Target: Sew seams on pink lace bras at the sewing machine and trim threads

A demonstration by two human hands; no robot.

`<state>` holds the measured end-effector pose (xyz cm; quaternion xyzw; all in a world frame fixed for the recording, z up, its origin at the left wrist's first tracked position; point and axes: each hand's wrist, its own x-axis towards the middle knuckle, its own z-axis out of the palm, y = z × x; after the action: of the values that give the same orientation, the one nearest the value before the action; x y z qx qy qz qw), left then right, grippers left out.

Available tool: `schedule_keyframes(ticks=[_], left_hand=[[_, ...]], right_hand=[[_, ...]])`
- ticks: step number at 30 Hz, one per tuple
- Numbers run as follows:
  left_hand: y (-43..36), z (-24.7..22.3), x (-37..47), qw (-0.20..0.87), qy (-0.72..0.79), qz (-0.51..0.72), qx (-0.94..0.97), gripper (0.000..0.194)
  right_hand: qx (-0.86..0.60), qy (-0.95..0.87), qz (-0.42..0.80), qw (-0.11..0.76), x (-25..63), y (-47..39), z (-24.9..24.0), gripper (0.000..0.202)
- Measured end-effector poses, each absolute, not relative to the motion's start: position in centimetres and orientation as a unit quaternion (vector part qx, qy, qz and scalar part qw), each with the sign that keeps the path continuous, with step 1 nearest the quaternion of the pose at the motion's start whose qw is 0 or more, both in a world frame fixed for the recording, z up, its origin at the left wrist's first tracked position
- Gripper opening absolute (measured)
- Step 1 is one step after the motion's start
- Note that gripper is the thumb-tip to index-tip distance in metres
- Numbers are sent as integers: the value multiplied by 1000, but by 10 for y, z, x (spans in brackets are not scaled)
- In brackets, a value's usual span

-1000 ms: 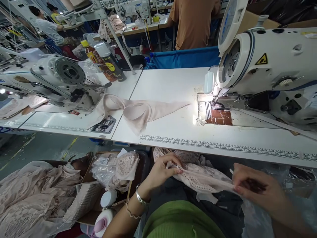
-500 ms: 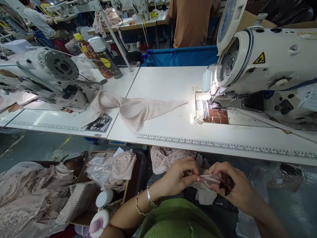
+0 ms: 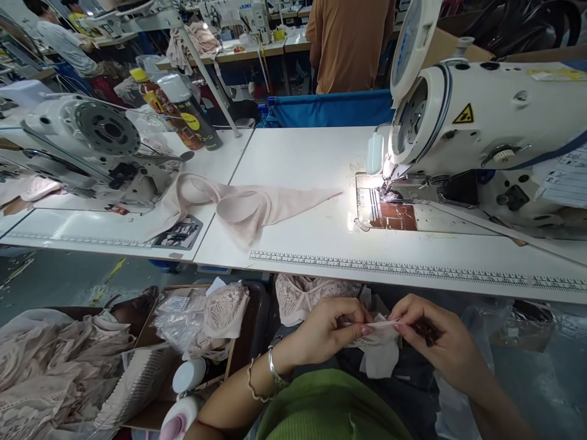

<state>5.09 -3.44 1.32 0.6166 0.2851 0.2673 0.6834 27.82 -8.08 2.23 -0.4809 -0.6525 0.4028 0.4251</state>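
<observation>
Above my lap, my left hand [image 3: 337,322] pinches the edge of a pale pink lace bra [image 3: 305,296] between thumb and fingers. My right hand [image 3: 433,339] grips the same edge a little to the right, so a short stretch of thin cloth [image 3: 383,330] lies taut between the fingertips. Something small and dark sits in my right palm, mostly hidden by the fingers. Lace and a loose pale flap hang below the hands. Part of the bra lies beyond my left hand, under the table's front edge.
A sewing machine [image 3: 477,116] stands at the right of the white table [image 3: 293,153], another machine [image 3: 92,140] at the left. Pale cut cloth [image 3: 243,208] lies between them. At lower left are a box with wrapped lace cups [image 3: 224,311] and heaped fabric [image 3: 59,366]. A person [image 3: 351,46] stands beyond.
My right fingers have shifted their pinch on the cloth edge, and the dark red thing in that palm is now more hidden. The view has moved slightly.
</observation>
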Motion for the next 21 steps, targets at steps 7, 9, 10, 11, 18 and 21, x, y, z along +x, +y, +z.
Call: schedule_keyframes(ticks=[7, 9, 10, 11, 18, 21], left_hand=[[-36, 11, 56, 707, 295, 268, 584, 34], [-37, 12, 60, 712, 307, 275, 569, 27], [-37, 13, 63, 707, 313, 277, 570, 23], [-38, 14, 65, 697, 319, 278, 579, 23], [-41, 10, 77, 655, 384, 261, 597, 27], [-36, 10, 76, 671, 408, 260, 562, 25]], right_hand=[[-506, -619, 416, 432, 276, -82, 21, 28], [-522, -609, 418, 428, 273, -85, 21, 26], [-533, -601, 418, 424, 271, -86, 22, 24], [-545, -595, 416, 418, 269, -87, 22, 22], [-586, -590, 401, 384, 266, -88, 24, 29], [-609, -578, 390, 380, 277, -90, 16, 43]])
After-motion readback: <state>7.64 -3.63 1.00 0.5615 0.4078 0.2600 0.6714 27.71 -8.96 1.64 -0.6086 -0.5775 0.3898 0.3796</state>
